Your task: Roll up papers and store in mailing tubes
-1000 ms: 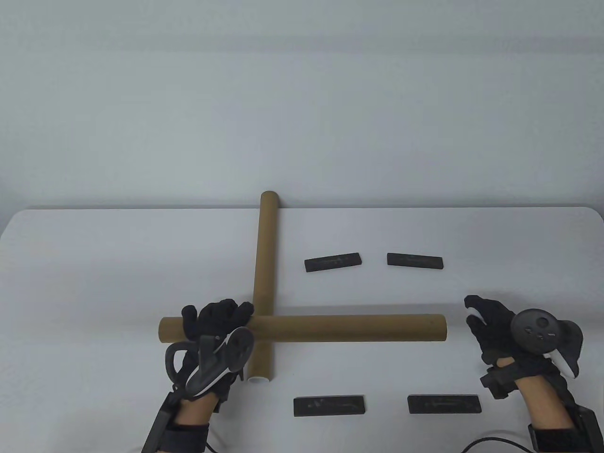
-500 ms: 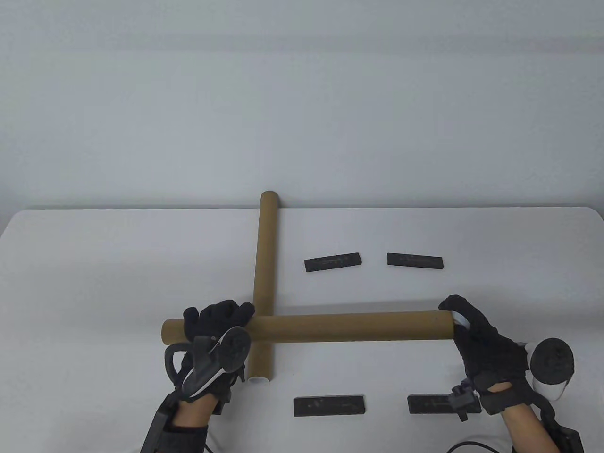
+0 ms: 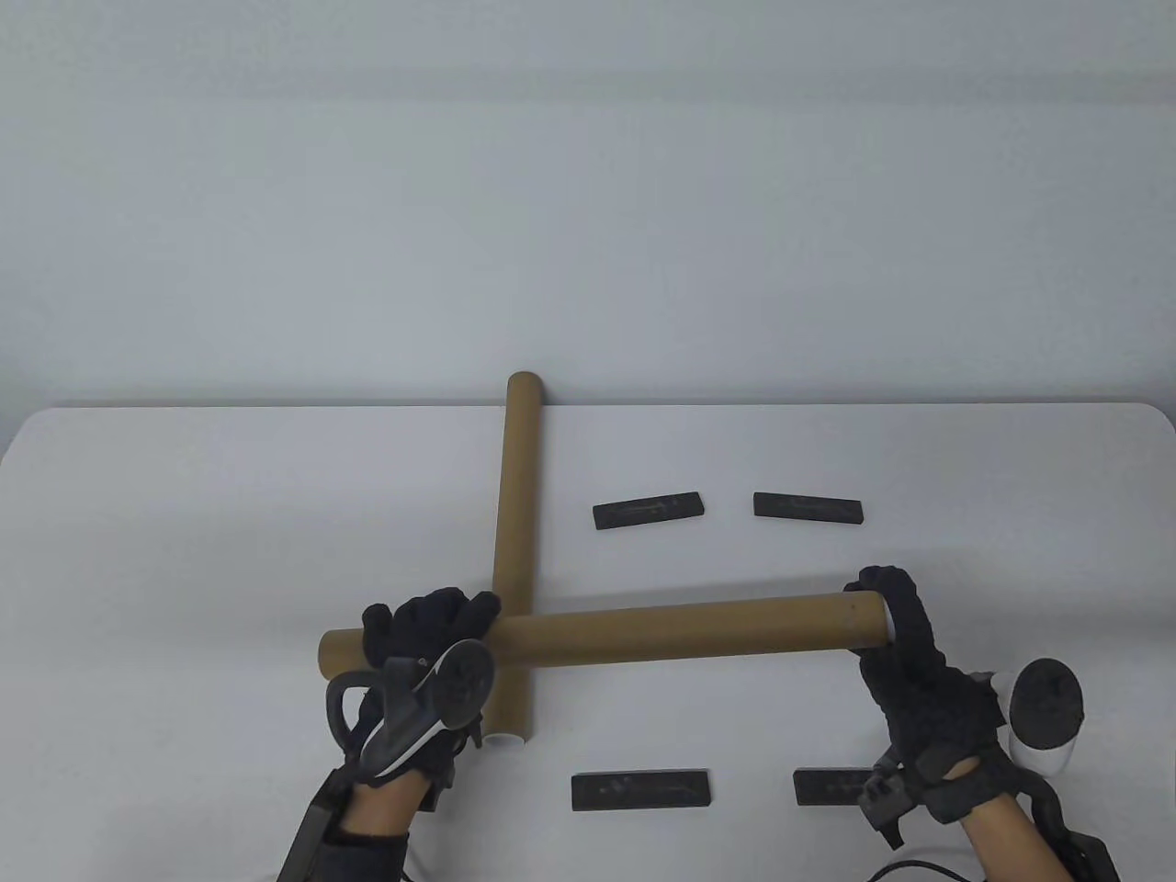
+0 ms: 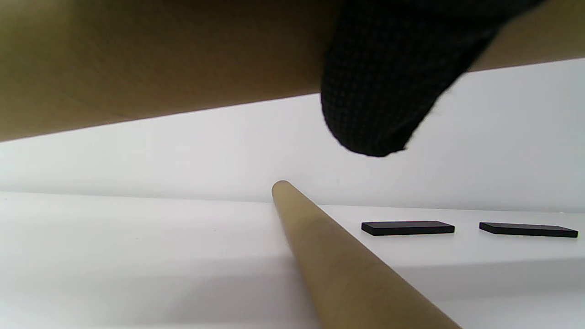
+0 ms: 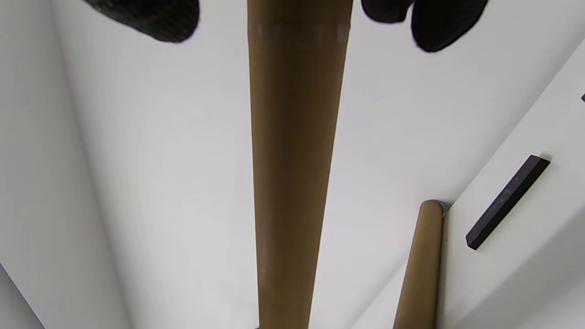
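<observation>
Both hands on the crosswise tube

Across the near half of the table (image 3: 184, 514) lies a brown tube (image 3: 680, 629), running left to right and tilted, its right end higher in the table view than its left. It crosses over a second tube (image 3: 514, 514), which lies on the table pointing away from the person, its far end reaching the back edge of the table and its near end showing a white rim. The left hand (image 3: 427, 643) grips the crosswise tube near its left end, fingers curled over the top just left of the crossing. In the left wrist view one gloved fingertip (image 4: 379, 91) wraps down in front of the tube's underside, with the second tube below it on the table. The right hand (image 3: 910, 661) holds the tube's right end, fingers curled round it and over the opening, where a bit of white shows. In the right wrist view its fingertips (image 5: 438, 23) sit on either side of the tube. Four black bars lie flat on the table: two beyond the tube, bar one (image 3: 648, 511) and bar two (image 3: 808, 507), and two nearer the person, bar three (image 3: 641, 790) and bar four (image 3: 831, 786), the last partly behind the right wrist
</observation>
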Motion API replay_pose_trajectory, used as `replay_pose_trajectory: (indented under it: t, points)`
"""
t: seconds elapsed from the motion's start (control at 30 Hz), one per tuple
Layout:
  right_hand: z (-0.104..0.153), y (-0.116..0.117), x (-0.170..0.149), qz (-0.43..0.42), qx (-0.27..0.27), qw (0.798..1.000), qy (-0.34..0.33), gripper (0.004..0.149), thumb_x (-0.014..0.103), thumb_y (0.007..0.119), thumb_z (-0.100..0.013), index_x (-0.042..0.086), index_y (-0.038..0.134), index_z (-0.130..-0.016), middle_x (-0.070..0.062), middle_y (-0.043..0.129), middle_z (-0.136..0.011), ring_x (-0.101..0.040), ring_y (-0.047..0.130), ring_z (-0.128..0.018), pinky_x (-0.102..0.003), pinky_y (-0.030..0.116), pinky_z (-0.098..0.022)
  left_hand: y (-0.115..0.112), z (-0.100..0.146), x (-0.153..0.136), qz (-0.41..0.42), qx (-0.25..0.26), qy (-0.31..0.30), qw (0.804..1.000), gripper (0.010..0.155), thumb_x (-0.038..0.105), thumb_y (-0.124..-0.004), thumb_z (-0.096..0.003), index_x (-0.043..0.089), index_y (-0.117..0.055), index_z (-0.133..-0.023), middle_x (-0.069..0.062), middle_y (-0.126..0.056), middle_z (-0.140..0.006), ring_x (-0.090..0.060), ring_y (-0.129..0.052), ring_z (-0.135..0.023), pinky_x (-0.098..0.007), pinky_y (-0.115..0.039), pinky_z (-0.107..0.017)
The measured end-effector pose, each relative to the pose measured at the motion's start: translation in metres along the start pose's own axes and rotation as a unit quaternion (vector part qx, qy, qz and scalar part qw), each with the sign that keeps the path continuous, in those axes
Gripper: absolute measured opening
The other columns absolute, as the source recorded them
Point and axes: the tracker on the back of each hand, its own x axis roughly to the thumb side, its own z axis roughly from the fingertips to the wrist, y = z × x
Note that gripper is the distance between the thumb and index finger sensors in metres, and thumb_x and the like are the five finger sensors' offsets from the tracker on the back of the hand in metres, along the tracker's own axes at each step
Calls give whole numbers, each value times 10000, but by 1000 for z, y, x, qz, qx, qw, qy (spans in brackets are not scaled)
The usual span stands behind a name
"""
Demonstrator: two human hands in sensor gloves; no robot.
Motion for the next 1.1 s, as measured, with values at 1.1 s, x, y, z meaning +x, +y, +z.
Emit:
replay_pose_trajectory:
  t: [1.1]
  points:
    - [5, -10, 4, 218, 3, 975, 35, 883, 539, 678, -560, -47, 332, -1122, -362, 348, -1125, -683, 474, -978, -766, 530, -607, -47, -46, -85, 165, -332, 323, 871, 925, 525, -756, -460, 201, -133, -1062, -182, -578, -1003, -320, -863, -804, -461, -781, -598]
